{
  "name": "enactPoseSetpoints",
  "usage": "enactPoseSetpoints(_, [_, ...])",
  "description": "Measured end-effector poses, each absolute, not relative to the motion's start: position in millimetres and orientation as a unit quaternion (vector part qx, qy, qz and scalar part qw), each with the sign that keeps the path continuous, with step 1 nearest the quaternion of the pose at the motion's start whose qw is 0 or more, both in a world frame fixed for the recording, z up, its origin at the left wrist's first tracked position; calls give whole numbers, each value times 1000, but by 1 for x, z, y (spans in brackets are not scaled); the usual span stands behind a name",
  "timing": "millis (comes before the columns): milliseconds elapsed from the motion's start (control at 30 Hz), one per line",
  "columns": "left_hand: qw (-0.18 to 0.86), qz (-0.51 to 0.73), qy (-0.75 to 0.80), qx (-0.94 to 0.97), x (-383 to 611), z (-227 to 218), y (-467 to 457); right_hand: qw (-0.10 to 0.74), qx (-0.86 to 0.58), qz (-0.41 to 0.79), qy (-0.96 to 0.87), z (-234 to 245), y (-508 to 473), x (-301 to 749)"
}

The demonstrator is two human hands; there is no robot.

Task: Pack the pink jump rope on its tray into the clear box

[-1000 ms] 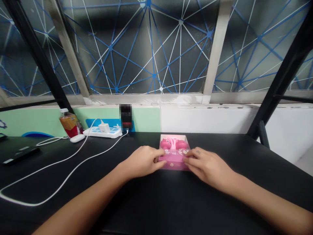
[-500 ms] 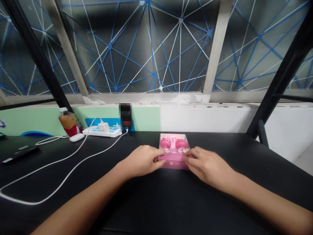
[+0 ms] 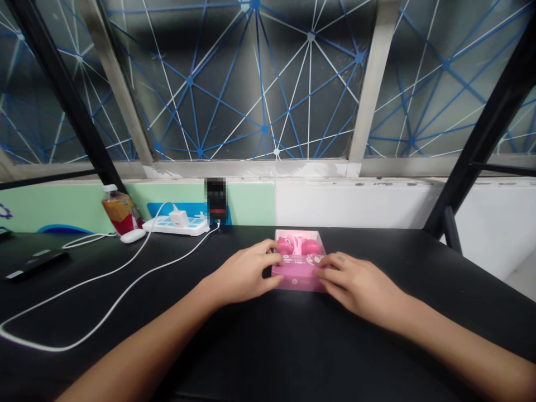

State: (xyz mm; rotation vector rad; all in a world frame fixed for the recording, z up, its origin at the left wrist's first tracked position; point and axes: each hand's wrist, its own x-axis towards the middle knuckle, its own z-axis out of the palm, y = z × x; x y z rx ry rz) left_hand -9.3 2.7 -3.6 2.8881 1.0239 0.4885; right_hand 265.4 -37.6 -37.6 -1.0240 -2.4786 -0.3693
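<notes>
While in box (image 3: pixel 298 274), pink contents (image 3: pixel 310 247).

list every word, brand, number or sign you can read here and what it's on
None can be read with certainty.
Pink box: pale printing on its top and a small round mark on its front side, too small and blurred to read.
Bottle: coloured label, any wording too blurred to read.
Upright black object by the wall: pixelated, nothing legible.
Flat black object at left: pale patches, no legible text.
</notes>
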Motion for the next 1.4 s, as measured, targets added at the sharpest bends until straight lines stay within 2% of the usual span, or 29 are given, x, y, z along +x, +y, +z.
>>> enactPoseSetpoints(500, [14, 143, 320, 936, -12, -6, 7, 229, -375, -107, -892, -36, -38, 263])
enactPoseSetpoints(733, [9, 143, 321, 936, -11, -5, 6, 210, -365, -160, -893, -36, -41, 261])
enactPoseSetpoints(933, [4, 157, 317, 935, -10, -4, 4, 188, -397, -140, -887, -36, -42, 263])
enactPoseSetpoints(1233, [-20, 166, 311, 936, -6, -7, 4, 199, -403, -196, -872, -40, -44, 256])
enactPoseSetpoints(1400, [-9, 160, 316, 935, -7, -5, 3, 197, -408, -138, -881, -37, -46, 258])
